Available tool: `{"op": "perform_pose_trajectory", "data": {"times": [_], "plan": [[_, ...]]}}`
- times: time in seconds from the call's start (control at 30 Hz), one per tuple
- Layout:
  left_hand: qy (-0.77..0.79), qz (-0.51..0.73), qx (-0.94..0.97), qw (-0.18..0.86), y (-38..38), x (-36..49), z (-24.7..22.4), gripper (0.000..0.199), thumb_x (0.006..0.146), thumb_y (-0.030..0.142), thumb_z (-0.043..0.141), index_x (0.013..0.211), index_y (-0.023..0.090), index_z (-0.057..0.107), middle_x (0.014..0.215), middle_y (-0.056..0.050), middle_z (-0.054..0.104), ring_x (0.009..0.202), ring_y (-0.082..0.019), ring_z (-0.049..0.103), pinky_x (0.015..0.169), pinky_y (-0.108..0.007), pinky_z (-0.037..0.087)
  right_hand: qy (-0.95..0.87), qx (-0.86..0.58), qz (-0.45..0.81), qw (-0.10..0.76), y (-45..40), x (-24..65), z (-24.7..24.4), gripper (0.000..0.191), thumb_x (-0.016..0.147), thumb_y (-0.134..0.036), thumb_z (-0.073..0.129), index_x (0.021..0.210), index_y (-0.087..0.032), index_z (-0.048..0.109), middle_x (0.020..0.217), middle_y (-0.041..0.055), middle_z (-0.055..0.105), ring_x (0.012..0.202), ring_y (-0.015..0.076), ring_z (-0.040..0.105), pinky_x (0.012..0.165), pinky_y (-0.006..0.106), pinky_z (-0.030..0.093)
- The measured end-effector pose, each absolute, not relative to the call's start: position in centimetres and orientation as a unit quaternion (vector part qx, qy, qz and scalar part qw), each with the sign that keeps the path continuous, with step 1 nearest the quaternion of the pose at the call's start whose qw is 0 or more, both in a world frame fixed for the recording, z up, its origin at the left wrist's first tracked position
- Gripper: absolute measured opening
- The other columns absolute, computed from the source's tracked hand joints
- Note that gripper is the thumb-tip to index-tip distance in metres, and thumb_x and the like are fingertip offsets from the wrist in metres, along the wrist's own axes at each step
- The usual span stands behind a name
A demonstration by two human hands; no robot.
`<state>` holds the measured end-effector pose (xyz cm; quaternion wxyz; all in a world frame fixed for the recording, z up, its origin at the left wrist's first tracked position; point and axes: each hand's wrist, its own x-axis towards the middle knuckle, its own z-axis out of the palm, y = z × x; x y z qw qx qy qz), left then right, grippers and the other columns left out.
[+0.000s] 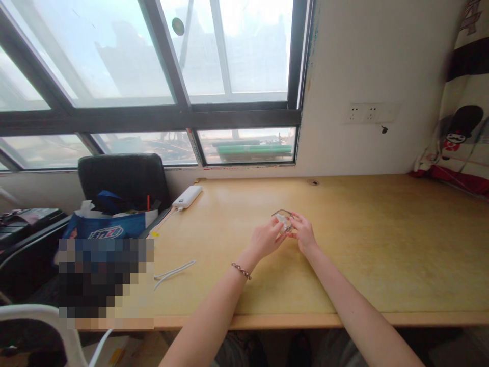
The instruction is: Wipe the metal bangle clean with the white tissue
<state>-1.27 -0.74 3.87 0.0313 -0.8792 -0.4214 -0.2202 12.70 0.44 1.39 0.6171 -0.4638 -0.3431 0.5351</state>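
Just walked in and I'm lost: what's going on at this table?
A person has what looks like glasses over the table. The left hand holds a white cloth or tissue against them, and the right hand grips them too. A power bank lies farther back, to the left.

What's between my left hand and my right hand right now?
In the head view, a pair of glasses is between your left hand and right hand, along with a small white piece, perhaps cloth or tissue.
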Motion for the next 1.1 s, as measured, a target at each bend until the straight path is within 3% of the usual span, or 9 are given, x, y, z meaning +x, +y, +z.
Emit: {"op": "perform_pose_trajectory", "data": {"times": [0.23, 0.5, 0.6, 0.8, 1.1], "plan": [[-0.453, -0.243, -0.857, 0.049, -0.6, -1.5, 4.2, 0.026, 0.086, 0.030, 0.031, 0.100, 0.022, 0.051, 0.103, -0.006, 0.053, 0.072, -0.013, 0.057, 0.056, -0.022, 0.042, -0.293, -0.478, 0.529, 0.637, 1.0, 13.4, 1.1, 0.038, 0.061, -0.032, 0.062, 0.096, -0.019, 0.053, 0.090, 0.0062, 0.063, 0.062, 0.0147, 0.057, 0.039, 0.020, 0.042], [-0.529, -0.263, -0.806, 0.048, 0.3, -2.3, 3.6, 0.029, 0.088, 0.030, 0.027, 0.082, 0.018, 0.053, 0.076, -0.005, 0.057, 0.062, -0.013, 0.055, 0.054, -0.021, 0.039, -0.294, -0.472, 0.555, 0.618, 1.0, 13.4, 1.1, 0.039, 0.061, -0.033, 0.062, 0.097, -0.020, 0.053, 0.094, 0.0070, 0.062, 0.065, 0.0153, 0.057, 0.040, 0.020, 0.042], [-0.502, -0.297, -0.812, 0.018, 0.2, -2.1, 3.6, 0.025, 0.087, 0.028, 0.031, 0.083, 0.018, 0.054, 0.079, -0.004, 0.057, 0.067, -0.012, 0.055, 0.059, -0.021, 0.040, -0.311, -0.475, 0.547, 0.615, 0.8, 13.1, 1.1, 0.039, 0.061, -0.033, 0.062, 0.096, -0.019, 0.054, 0.091, 0.0066, 0.063, 0.065, 0.0151, 0.057, 0.039, 0.020, 0.042], [-0.446, -0.303, -0.842, 0.002, -0.2, -1.4, 3.6, 0.024, 0.085, 0.034, 0.035, 0.094, 0.021, 0.053, 0.103, -0.005, 0.054, 0.076, -0.013, 0.056, 0.066, -0.023, 0.043, -0.336, -0.478, 0.539, 0.607, 0.6, 12.9, 1.2, 0.036, 0.061, -0.034, 0.062, 0.093, -0.019, 0.056, 0.086, 0.0049, 0.062, 0.060, 0.0135, 0.055, 0.038, 0.019, 0.041], [-0.386, -0.251, -0.887, -0.018, -0.5, -1.1, 3.2, 0.030, 0.087, 0.034, 0.029, 0.091, 0.019, 0.055, 0.084, -0.005, 0.056, 0.068, -0.012, 0.056, 0.060, -0.022, 0.042, -0.330, -0.477, 0.516, 0.630, 0.8, 13.2, 1.2, 0.036, 0.061, -0.034, 0.062, 0.094, -0.020, 0.055, 0.083, 0.0033, 0.062, 0.058, 0.0121, 0.053, 0.038, 0.019, 0.041]]}}
